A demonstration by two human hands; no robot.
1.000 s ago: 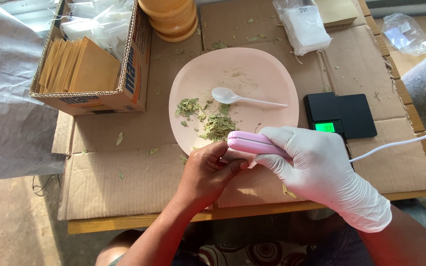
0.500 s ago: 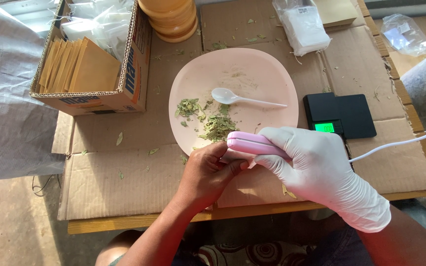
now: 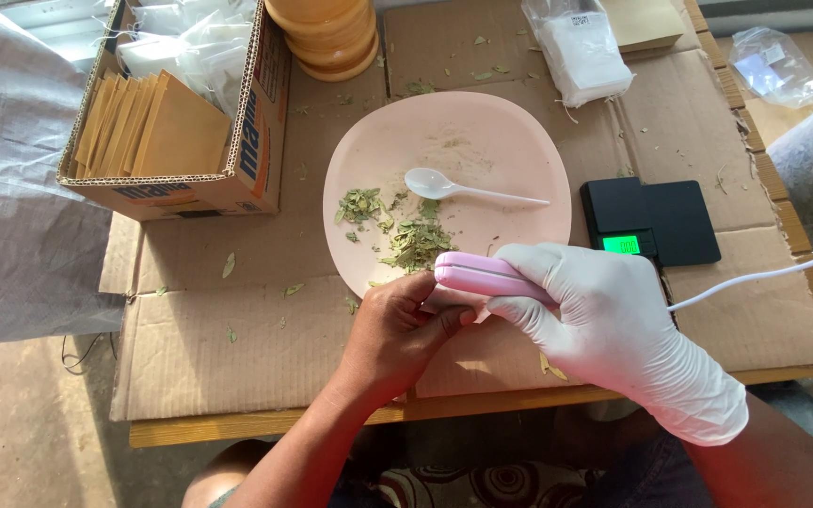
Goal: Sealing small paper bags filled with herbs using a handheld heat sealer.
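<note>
Two hands meet at the front edge of the surface (image 3: 190, 357), right below the pink plate (image 3: 519, 141). The gloved right hand (image 3: 604, 320) has its grip wrapped tight around a pink handheld sealer (image 3: 482, 275) with a white cord (image 3: 755, 278). The bare left hand (image 3: 397, 334) pinches something under the sealer's tip, can't tell what. Dried green leaves (image 3: 411, 240) and a white spoon (image 3: 454, 188) sit on the plate; a black scale (image 3: 651, 221) sits near the right edge.
</note>
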